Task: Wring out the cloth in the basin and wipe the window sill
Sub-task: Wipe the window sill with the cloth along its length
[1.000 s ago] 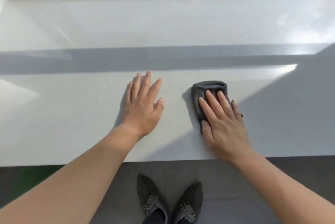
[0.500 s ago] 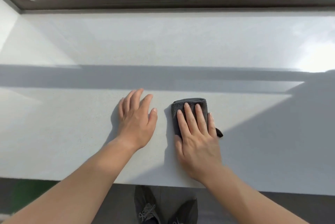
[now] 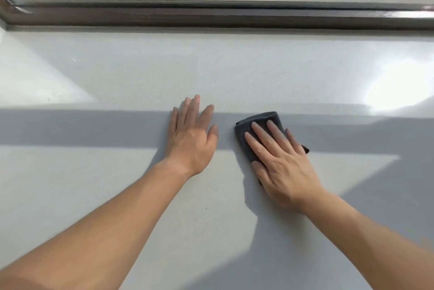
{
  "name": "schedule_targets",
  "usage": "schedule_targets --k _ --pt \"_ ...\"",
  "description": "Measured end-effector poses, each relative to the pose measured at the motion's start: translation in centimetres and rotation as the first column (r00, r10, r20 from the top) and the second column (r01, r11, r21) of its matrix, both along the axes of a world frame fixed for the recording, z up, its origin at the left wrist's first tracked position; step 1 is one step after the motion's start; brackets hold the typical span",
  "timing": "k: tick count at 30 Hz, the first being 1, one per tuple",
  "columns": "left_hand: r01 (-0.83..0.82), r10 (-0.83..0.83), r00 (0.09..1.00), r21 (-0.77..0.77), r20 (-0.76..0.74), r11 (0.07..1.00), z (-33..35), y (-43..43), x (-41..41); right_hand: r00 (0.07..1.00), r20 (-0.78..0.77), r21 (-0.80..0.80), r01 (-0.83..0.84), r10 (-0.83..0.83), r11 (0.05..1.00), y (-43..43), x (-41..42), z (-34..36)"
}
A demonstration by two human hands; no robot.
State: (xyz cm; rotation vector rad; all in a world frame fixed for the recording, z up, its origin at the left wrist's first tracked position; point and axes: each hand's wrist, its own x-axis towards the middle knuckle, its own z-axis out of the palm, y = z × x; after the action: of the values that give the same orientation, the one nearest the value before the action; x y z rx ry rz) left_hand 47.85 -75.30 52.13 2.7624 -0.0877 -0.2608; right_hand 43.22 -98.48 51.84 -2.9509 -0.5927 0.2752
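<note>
Firmly press the cloth under your flat right hand across the sill; left hand lies flat, empty.

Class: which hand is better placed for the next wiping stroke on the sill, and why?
Right. The right hand lies flat on the folded dark cloth, pressing it to the sill; the left hand rests on bare sill, apart from it.

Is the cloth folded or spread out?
Folded: the cloth is a compact pad under the right hand, rounded fold along its far edge.
</note>
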Motion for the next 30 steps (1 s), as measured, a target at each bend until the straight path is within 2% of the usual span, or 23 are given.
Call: schedule_targets --k 1,3,5,6,8,10,11,12,14,16,17,19,22,24,26,28,30 --pt "0.006 -0.006 1.0 0.013 -0.002 1.0 -0.1 0.2 0.5 0.993 -0.006 0.005 0.118 -0.118 0.993 -0.9 2.3 0.0" --pt "0.017 -0.017 1.0 0.028 -0.004 0.999 -0.2 0.3 1.6 0.911 -0.042 0.009 0.41 -0.41 0.912 -1.8 6.9 0.1" --pt "0.032 -0.032 0.999 0.022 0.003 0.999 -0.3 0.1 2.9 0.857 -0.029 -0.025 0.514 -0.514 0.858 -0.2 8.9 -0.1" --pt "0.036 -0.036 0.999 0.015 0.013 0.999 -0.3 -0.1 3.6 0.882 -0.007 -0.027 0.471 -0.471 0.882 1.0 8.6 -0.1" --pt "0.021 -0.021 0.999 0.007 0.041 1.0 -0.3 -0.7 5.1 0.967 0.035 0.014 0.251 -0.251 0.968 3.0 6.4 -0.2" --pt "0.001 -0.001 0.999 -0.01 0.053 1.0 -0.2 -1.1 6.5 0.999 0.03 0.039 0.044 -0.046 0.998 2.5 5.2 -0.2" --pt "0.003 -0.002 0.999 -0.017 0.044 1.0 -0.1 -1.2 7.2 1.0 0.02 0.035 0.0 -0.001 0.999 1.5 6.0 -0.3" --pt "0.012 -0.011 0.999 -0.019 0.033 1.0 -0.1 -1.3 7.9 1.0 0.02 0.018 0.018 -0.018 1.0 0.4 7.5 -0.4" --pt "0.029 -0.029 1.0 -0.023 0.001 0.999 -0.2 -1.5 9.0 0.972 0.033 0.013 0.231 -0.232 0.973 -1.1 11.7 -0.5" --pt "0.026 -0.026 0.999 0.001 -0.033 1.0 -0.4 -1.9 9.7 0.872 0.004 0.039 0.489 -0.489 0.872 -1.2 15.8 -0.3" --pt "0.025 -0.024 0.999 0.035 -0.035 0.999 -0.6 -2.2 9.9 0.837 -0.004 0.035 0.547 -0.547 0.836 -0.5 17.1 -0.3" --pt "0.021 -0.019 0.999 0.075 -0.029 0.997 -0.8 -2.5 9.9 0.875 0.005 0.027 0.484 -0.485 0.874 1.7 17.2 -0.4" --pt "0.019 -0.018 1.0 0.067 -0.017 0.998 -0.8 -2.4 9.9 0.989 0.037 0.045 0.144 -0.146 0.989 3.7 14.0 -0.3" --pt "0.024 -0.023 1.0 0.069 -0.019 0.997 -0.8 -2.3 10.0 0.999 0.016 0.026 0.049 -0.05 0.998 2.2 15.2 -0.2" --pt "0.028 -0.027 0.999 0.078 -0.021 0.997 -0.8 -2.3 10.0 0.982 0.024 0.009 0.188 -0.188 0.982 0.7 19.2 -0.3" --pt "0.036 -0.034 0.999 0.077 -0.037 0.996 -0.7 -2.4 10.0 0.897 0.008 0.059 0.441 -0.442 0.895 0.4 23.2 -0.2" --pt "0.04 -0.037 0.999 0.082 -0.034 0.996 -0.9 -2.4 10.0 0.837 0.0 0.083 0.545 -0.547 0.834 2.1 24.9 -0.3"
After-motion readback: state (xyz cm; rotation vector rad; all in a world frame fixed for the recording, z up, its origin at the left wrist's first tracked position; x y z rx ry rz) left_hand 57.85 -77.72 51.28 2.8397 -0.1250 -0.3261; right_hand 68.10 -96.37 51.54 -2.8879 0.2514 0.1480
